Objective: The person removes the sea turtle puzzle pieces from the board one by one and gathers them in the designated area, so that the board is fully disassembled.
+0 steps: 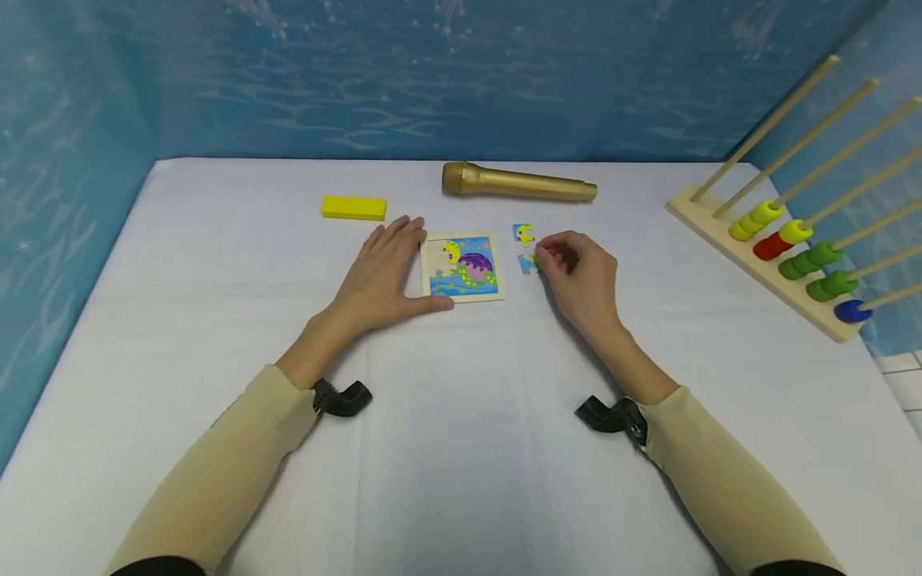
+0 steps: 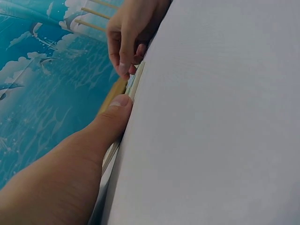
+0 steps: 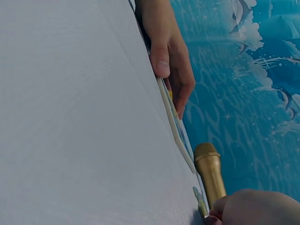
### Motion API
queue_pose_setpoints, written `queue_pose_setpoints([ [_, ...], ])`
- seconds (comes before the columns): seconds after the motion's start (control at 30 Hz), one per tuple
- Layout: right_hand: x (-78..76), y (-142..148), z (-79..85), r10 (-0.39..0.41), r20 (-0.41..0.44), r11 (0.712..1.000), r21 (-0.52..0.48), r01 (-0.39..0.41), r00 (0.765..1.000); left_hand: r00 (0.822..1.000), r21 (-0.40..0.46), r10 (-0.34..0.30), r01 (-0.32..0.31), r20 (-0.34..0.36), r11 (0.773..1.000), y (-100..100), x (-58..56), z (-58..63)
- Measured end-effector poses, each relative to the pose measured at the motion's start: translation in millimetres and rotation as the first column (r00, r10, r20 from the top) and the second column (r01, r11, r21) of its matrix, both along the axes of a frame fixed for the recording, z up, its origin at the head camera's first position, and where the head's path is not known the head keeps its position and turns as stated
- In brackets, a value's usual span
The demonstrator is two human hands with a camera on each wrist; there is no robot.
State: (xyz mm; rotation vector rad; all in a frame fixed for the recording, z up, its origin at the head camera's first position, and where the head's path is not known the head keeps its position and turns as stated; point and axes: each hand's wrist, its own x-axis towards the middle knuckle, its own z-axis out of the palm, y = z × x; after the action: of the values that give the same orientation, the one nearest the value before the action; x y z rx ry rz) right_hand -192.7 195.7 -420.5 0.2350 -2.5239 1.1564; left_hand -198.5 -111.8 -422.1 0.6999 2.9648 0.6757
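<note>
A small square puzzle board [image 1: 463, 299] with a turtle-like picture lies on the white table, its upper left part showing bare wood. My left hand [image 1: 385, 276] rests along the board's left side with fingers straight; its thumb lies on the near edge, as the left wrist view also shows. To the right of the board, my right hand [image 1: 582, 276] pinches a blue puzzle piece [image 1: 527, 264] by its right side, between thumb and fingertips. In the right wrist view that piece [image 3: 198, 199] appears tilted up at the fingertips. Just beyond it lies a blue and yellow puzzle piece [image 1: 523, 234].
Behind the board lie a yellow block [image 1: 354, 208] and a gold toy microphone [image 1: 522, 182]. At the right stands a wooden bead rack [image 1: 763, 264] with tall rods leaning outward. Blue sea-patterned cloth [image 1: 432, 80] walls the table's back and sides.
</note>
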Motion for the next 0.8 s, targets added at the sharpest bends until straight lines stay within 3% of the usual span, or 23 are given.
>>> queue_pose_setpoints([
  [0.33,3.5,5.0,1.2,0.046,0.011,0.997,0.069,-0.047,0.999,1.0,-0.004,-0.006,0.006,0.001,1.0,3.5,-0.9,-1.6],
  [0.67,1.3,1.1,0.4,0.063,-0.03,0.997,0.052,-0.061,0.998,1.0,-0.005,-0.002,0.002,-0.005,1.0,-0.1,-0.4,-0.5],
  [0.8,1.9,-1.9,1.1,0.09,-0.076,0.996,-0.003,-0.091,0.993,1.0,0.004,-0.007,0.008,-0.004,1.0,-1.3,1.1,0.5],
])
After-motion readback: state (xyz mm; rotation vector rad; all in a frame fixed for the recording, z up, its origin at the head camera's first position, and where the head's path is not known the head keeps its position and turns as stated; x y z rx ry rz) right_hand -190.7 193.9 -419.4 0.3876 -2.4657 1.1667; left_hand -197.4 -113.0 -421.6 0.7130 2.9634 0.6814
